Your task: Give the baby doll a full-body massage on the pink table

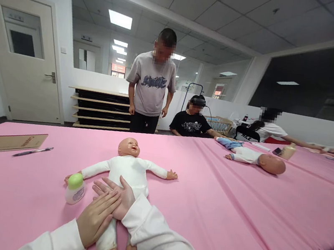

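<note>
A baby doll (129, 174) in a white suit lies on its back on the pink-covered table, arms spread and legs toward me. Over its lower body my two hands meet. My right hand (119, 197) is turned palm up with its fingers stretched out and thumb raised. Across that palm lies my left hand (98, 215), its fingers straight and flat, touching the right hand. Neither hand holds an object. Just left of them stands a small white bottle (75, 195) with a green cap, close to one of the doll's hands.
A brown notebook (11, 144) and a pen (32, 151) lie at the left. Another doll (253, 157) and a yellowish bottle (288, 151) are farther right on the pink cloth (203, 215). A person (152, 84) stands across the table; two others sit beyond it.
</note>
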A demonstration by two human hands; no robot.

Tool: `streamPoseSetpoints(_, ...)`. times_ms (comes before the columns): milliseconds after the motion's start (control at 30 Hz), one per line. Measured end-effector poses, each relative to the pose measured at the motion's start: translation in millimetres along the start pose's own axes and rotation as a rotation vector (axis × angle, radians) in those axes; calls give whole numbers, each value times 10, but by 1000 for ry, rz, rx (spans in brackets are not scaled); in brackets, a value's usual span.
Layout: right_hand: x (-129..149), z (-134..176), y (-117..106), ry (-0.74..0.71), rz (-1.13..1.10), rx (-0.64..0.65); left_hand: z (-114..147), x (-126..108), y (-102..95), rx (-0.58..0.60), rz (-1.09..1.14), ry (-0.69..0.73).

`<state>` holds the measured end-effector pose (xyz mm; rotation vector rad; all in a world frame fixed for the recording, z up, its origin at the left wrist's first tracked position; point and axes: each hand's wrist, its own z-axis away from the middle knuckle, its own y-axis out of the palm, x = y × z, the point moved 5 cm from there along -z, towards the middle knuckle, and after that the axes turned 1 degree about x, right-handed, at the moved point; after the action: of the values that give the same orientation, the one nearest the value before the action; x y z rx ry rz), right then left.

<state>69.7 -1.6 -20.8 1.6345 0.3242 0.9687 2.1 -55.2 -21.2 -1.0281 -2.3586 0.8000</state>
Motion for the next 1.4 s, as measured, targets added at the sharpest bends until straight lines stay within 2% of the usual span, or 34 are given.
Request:
streamPoseSetpoints(200, -7, 16, 39, 6, 26, 26, 1, -5, -11, 13, -10, 10)
streamPoseSetpoints(333, -3, 21, 33, -2, 44, -5, -33, -18, -42, 15, -21, 21)
streamPoseSetpoints(533, -7, 12, 59, -16, 79, 27, -82, -36, -107, -43, 2, 36)
streamPoseSetpoints(633, -4, 15, 55, -24, 144, 1, -109, -36, -132, -46, 68, 24)
streamPoseSetpoints(700, 63, 24, 58, -34, 230, -28, -193, -2, -150, -30, 161, -53)
streamPoseSetpoints(767, 262, 25, 86, -100, 395, -70, -369, 94, -173, -45, 288, -220)
streamPoseSetpoints(800, 424, 16, 113, -162, 516, -99, -489, 172, -182, -81, 354, -333)
streamPoseSetpoints(867, 879, -23, 190, -379, 806, -204, -775, 391, -155, -184, 484, -587)
streamPoseSetpoints(933, 1390, -106, 283, -627, 1067, -305, -1103, 656, -47, -295, 539, -766)
streamPoseSetpoints(1000, 1855, -234, 276, -816, 1145, -425, -1396, 970, 158, -375, 515, -931)
streamPoseSetpoints(1067, 2214, -373, 98, -872, 1087, -654, -1608, 1281, 449, -358, 455, -1087)
streamPoseSetpoints(1100, 2333, -449, -6, -876, 1059, -714, -1682, 1417, 608, -299, 411, -1148)
streamPoseSetpoints(1167, 2471, -595, -223, -852, 1019, -780, -1739, 1640, 932, -102, 363, -1291)
streamPoseSetpoints(1200, 2498, -661, -328, -829, 1002, -795, -1745, 1719, 1051, -59, 360, -1326)
streamPoseSetpoints(1300, 2473, -847, -568, -756, 973, -778, -1711, 1848, 1291, 0, 360, -1375)
streamPoseSetpoints(1400, 2356, -1021, -696, -654, 967, -686, -1652, 1860, 1422, 44, 367, -1347)
